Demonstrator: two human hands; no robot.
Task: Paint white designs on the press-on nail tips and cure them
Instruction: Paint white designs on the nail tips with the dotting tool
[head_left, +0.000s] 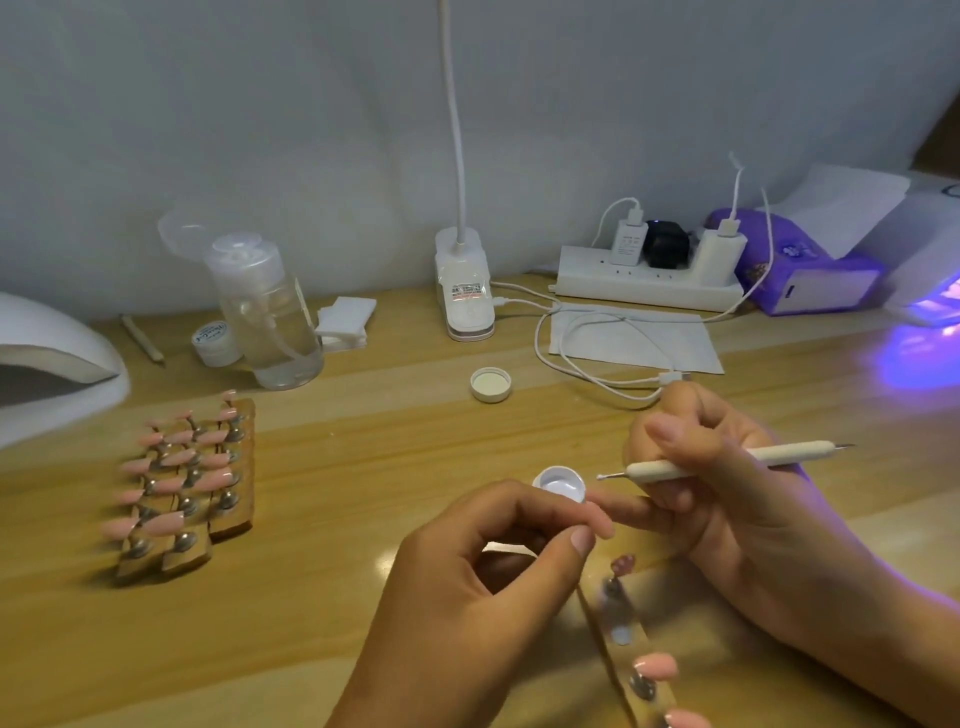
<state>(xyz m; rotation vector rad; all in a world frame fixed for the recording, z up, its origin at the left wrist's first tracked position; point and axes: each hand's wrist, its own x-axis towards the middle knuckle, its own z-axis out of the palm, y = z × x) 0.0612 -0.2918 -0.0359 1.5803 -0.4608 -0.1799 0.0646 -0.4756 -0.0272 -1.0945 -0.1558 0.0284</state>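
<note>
Pinching a paint pot (559, 481) with the left hand (467, 597); the right hand (727, 504) grips a dotting tool (784, 451) whose seemingly loaded tip could drip onto the table (363, 467).

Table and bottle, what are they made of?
The table looks like pale wood or a wood-look laminate: long grain stripes, with a soft shine where light reflects. The bottle seems to be clear plastic, maybe glass: you can see straight through it. Its cap looks like cloudy white plastic.
</note>
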